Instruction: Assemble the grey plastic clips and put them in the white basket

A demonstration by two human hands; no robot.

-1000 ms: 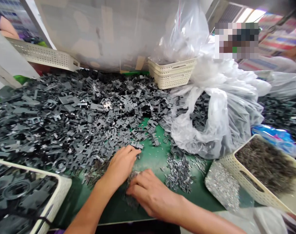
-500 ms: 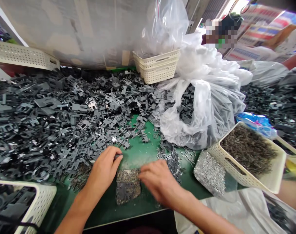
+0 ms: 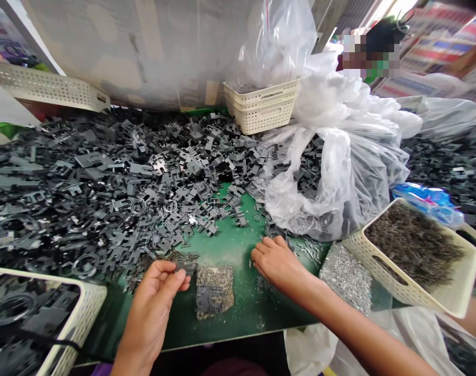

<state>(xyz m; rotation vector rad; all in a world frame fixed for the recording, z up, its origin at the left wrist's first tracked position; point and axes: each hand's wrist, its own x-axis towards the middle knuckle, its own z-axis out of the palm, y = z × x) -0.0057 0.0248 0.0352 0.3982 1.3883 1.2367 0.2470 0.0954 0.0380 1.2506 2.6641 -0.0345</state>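
Since earlier, our right hand point(image 3: 277, 265) slid aside, its grip open on the green mat point(image 3: 241, 308); our left hand point(image 3: 151, 297) holds a small dark plate point(image 3: 186, 268) in a narrow grip.

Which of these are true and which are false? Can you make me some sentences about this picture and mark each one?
1. The left hand holds a dark piece. True.
2. The right hand is lifting a basket. False: it rests on the green mat.
3. The cream basket on the right is full of tiny dark bits. True.
4. The big plastic bag is solid red. False: it is clear.
5. A big pile of dark parts lies on the table. True.
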